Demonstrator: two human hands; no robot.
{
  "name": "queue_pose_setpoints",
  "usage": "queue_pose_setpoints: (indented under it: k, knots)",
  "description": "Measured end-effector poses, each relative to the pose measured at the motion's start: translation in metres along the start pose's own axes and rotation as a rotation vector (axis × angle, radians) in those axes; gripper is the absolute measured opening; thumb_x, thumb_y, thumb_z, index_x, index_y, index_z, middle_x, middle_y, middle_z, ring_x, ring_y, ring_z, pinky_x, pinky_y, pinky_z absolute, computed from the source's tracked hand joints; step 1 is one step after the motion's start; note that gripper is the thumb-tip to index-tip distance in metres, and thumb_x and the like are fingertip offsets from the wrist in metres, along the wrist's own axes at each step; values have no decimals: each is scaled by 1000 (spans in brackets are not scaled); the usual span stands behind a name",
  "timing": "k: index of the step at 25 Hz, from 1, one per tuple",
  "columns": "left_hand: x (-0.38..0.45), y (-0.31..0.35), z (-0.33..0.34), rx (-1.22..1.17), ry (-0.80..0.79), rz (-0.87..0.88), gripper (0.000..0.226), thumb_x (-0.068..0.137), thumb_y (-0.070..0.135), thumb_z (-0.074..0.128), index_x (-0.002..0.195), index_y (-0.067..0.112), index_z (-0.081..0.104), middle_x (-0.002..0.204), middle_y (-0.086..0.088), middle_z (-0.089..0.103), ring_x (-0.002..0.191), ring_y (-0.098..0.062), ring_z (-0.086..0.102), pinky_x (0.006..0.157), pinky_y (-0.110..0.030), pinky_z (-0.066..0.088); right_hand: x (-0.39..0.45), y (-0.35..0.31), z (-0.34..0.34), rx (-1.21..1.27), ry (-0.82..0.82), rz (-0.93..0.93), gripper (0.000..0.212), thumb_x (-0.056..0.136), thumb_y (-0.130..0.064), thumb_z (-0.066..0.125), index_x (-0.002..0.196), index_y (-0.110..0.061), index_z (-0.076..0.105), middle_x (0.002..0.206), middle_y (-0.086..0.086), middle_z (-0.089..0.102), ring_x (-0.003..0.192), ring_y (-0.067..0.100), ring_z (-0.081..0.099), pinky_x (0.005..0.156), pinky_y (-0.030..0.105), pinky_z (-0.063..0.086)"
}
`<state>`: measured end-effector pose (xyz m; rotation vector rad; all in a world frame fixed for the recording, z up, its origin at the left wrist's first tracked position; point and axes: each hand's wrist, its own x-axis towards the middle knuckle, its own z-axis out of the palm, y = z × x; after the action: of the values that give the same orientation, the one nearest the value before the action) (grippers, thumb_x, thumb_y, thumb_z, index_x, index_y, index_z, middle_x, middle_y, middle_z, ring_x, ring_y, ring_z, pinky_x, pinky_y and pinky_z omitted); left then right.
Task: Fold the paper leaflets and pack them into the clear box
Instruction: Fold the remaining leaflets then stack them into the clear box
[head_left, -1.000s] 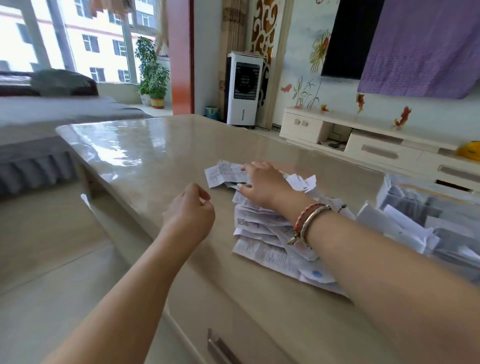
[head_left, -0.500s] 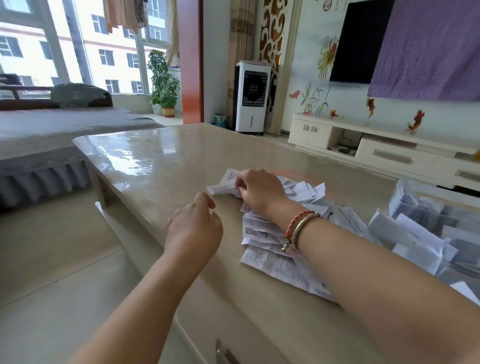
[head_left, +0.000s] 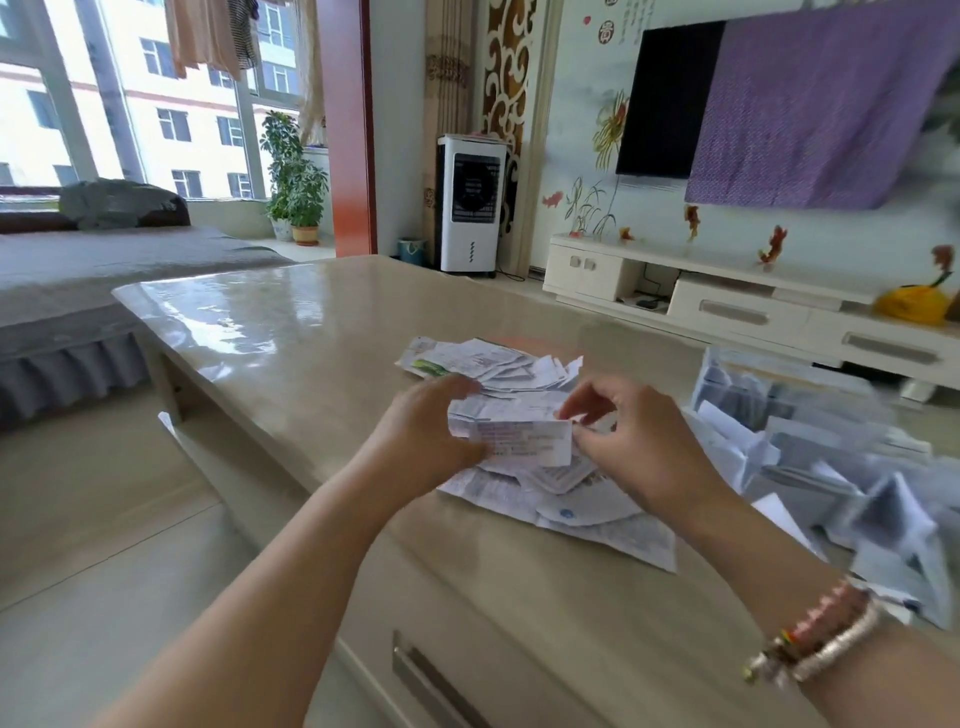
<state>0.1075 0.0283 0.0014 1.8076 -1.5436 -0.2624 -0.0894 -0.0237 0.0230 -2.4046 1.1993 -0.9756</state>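
A loose heap of white printed paper leaflets (head_left: 498, 371) lies in the middle of the glossy beige table (head_left: 291, 332). Above the heap, both hands hold one leaflet (head_left: 519, 441) between them. My left hand (head_left: 431, 431) grips its left end, and my right hand (head_left: 623, 441) pinches its right end. The clear box (head_left: 789, 410) stands on the table at the right and holds several folded leaflets; more folded papers spill around its near side.
The table's near edge has a drawer with a metal handle (head_left: 431, 680). Left of the table is tiled floor and a grey bed (head_left: 78, 280). Behind stand a white air cooler (head_left: 470, 202) and a low TV cabinet (head_left: 727, 296).
My right hand has drawn back from the far side of the heap with one leaflet. My left hand has moved in from the left and taken its other end.
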Motion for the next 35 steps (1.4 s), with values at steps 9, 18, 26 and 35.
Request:
queue_pose_setpoints:
  k: [9,18,26,35]
  knots:
    - [-11,30,26,-133,-381,204,49,71,-15,44,99,20,66,101,8,66,88,-8,63,73,-20,52,-56,42,-22,187,-265,151,10,89,-16,61,86,-25,63,87,-11,69,84,-1,64,80,23,51]
    - [-10,33,44,-188,-460,-15,37,82,19,69,115,20,51,107,6,65,89,-9,62,82,-31,54,-58,57,-8,292,-123,318,18,91,-29,62,88,-11,65,85,1,72,84,17,68,81,35,55]
    - [-14,49,52,108,-209,5,74,68,27,84,123,18,36,117,1,40,104,-18,48,75,-24,37,-59,57,-1,-136,-35,111,51,83,-27,69,124,-22,39,106,-8,40,101,9,45,81,24,38]
    - [-22,50,55,-26,-312,196,41,76,15,73,102,23,42,90,10,53,82,-16,55,72,-26,46,-69,47,-5,-153,-144,-164,28,82,-31,68,109,-24,64,106,-5,68,100,16,61,93,36,45]
